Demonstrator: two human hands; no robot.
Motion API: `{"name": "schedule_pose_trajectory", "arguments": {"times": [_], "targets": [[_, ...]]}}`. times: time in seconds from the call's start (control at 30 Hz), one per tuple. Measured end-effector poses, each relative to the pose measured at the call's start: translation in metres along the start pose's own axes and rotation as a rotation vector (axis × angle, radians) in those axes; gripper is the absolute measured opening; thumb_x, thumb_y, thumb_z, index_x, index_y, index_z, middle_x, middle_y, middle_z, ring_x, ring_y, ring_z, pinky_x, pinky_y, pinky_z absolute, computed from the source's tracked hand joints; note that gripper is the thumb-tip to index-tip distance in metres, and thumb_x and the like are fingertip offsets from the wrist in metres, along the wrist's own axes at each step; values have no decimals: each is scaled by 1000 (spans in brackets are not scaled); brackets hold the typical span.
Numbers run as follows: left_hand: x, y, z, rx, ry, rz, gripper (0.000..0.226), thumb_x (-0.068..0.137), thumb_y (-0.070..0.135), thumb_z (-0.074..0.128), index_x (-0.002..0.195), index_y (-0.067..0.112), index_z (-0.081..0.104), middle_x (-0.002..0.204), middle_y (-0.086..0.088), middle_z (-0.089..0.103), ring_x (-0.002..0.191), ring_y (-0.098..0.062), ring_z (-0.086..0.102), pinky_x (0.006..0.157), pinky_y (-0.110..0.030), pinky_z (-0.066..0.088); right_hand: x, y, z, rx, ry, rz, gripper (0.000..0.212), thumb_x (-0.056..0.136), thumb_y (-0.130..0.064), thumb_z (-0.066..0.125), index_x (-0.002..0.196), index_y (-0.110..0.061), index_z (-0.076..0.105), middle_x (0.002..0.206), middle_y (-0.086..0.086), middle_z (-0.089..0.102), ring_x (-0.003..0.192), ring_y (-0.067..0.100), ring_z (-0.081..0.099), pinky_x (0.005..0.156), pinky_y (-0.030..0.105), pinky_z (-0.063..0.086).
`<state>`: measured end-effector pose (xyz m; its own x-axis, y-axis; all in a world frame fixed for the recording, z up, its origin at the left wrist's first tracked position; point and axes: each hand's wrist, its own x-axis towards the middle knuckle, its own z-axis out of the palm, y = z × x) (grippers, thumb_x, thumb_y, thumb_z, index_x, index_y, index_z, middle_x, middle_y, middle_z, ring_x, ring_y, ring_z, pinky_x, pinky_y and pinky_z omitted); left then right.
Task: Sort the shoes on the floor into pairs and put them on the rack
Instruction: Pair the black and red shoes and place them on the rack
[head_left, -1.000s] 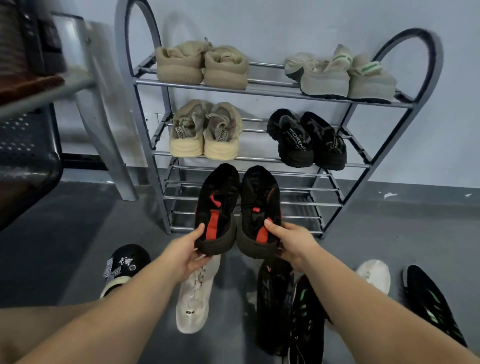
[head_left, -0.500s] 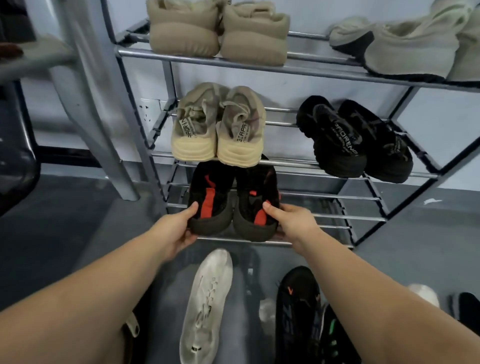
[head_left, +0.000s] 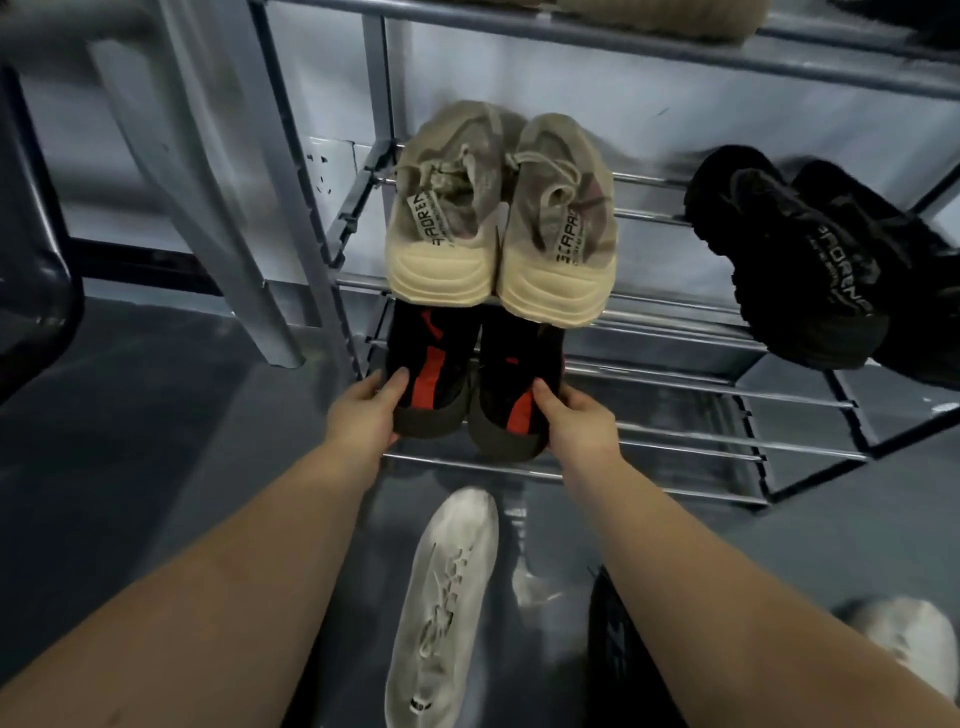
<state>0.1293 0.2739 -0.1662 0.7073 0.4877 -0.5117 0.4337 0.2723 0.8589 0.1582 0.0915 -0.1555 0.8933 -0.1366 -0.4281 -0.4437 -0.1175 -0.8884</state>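
black-and-red shoes (head_left: 470, 374), beige shoes (head_left: 501, 213)

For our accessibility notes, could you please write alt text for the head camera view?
Two bare hands, left hand and right hand, hold a pair of black shoes with red stripes on a low shelf of a grey metal shoe rack, under a pair of beige knit sneakers; a white sneaker lies on the floor.

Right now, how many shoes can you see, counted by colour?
Beige, middle shelf: 2
All black, middle shelf right: 2
Black with red, held by both hands: 2
White, on the floor: 2
Black, on the floor: 1
Total: 9
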Motion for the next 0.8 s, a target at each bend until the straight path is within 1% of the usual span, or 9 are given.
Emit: {"name": "schedule_pose_trajectory", "arguments": {"times": [0.1, 0.17, 0.23, 0.3, 0.37, 0.43, 0.5, 0.63, 0.8], "targets": [[-8, -3, 0, 28, 9, 74, 55, 90, 30, 61, 140, 15, 43, 117, -3, 58, 102, -20, 59, 76, -26, 51, -9, -5, -5, -12, -87, 9, 40, 88, -31, 66, 123, -14, 63, 105, 2, 69, 93, 15, 64, 86, 24, 50], [-12, -7, -1, 113, 14, 129, 60, 87, 35, 64, 139, 14, 43, 124, -3, 58, 110, -21, 58, 90, -35, 52, -14, -8, -9, -32, -169, 9, 48, 84, -33, 69, 128, -16, 59, 107, -3, 67, 92, 11, 63, 82, 19, 46], [-17, -12, -3, 215, -2, 188, 69, 80, 45, 68, 138, 18, 44, 133, -3, 54, 118, -22, 55, 103, -40, 45, -18, -8, -12, -68, -207, -23, 54, 81, -33, 73, 129, -17, 57, 109, -6, 66, 88, 6, 63, 75, 12, 47], [-23, -16, -3, 314, -6, 257, 82, 64, 61, 71, 134, 24, 48, 134, -3, 53, 119, -20, 54, 104, -41, 44, -21, -6, -15, -124, -220, -78, 59, 77, -31, 77, 130, -18, 54, 106, -9, 63, 86, 2, 61, 66, 5, 45], [-25, -19, -1, 398, 13, 299, 90, 60, 60, 74, 138, 26, 44, 138, -3, 46, 125, -21, 49, 106, -44, 42, -21, -1, -14, -240, -220, -133, 73, 67, -37, 83, 131, -21, 51, 118, -5, 60, 98, 7, 59, 78, 12, 46], [-26, -20, 1, 452, 36, 325, 86, 69, 46, 76, 143, 23, 37, 143, -4, 40, 131, -22, 42, 109, -45, 37, -23, 4, -10, -394, -202, -193, 99, 45, -55, 84, 131, -26, 47, 127, -1, 56, 110, 13, 57, 94, 28, 48], [-23, -22, 3, 464, 37, 361, 86, 70, 42, 76, 144, 21, 35, 144, -4, 41, 132, -23, 42, 110, -45, 36, -22, 10, -8, -469, -196, -230, 111, 35, -59, 81, 133, -26, 42, 126, 0, 56, 115, 18, 57, 99, 38, 49], [-21, -25, 2, 486, 21, 364, 94, 66, 54, 72, 145, 25, 30, 146, -1, 41, 134, -21, 40, 110, -44, 36, -21, 11, -10, -496, -160, -289, 96, 57, -32, 88, 139, -19, 40, 127, 2, 56, 115, 19, 57, 100, 36, 48], [-20, -25, 2, 519, 47, 385, 86, 78, 40, 72, 149, 21, 26, 151, -4, 31, 139, -21, 31, 114, -43, 30, -16, 16, -13, -380, -167, -313, 86, 63, -21, 87, 137, -23, 43, 121, -3, 64, 109, 13, 62, 95, 26, 49]]}}
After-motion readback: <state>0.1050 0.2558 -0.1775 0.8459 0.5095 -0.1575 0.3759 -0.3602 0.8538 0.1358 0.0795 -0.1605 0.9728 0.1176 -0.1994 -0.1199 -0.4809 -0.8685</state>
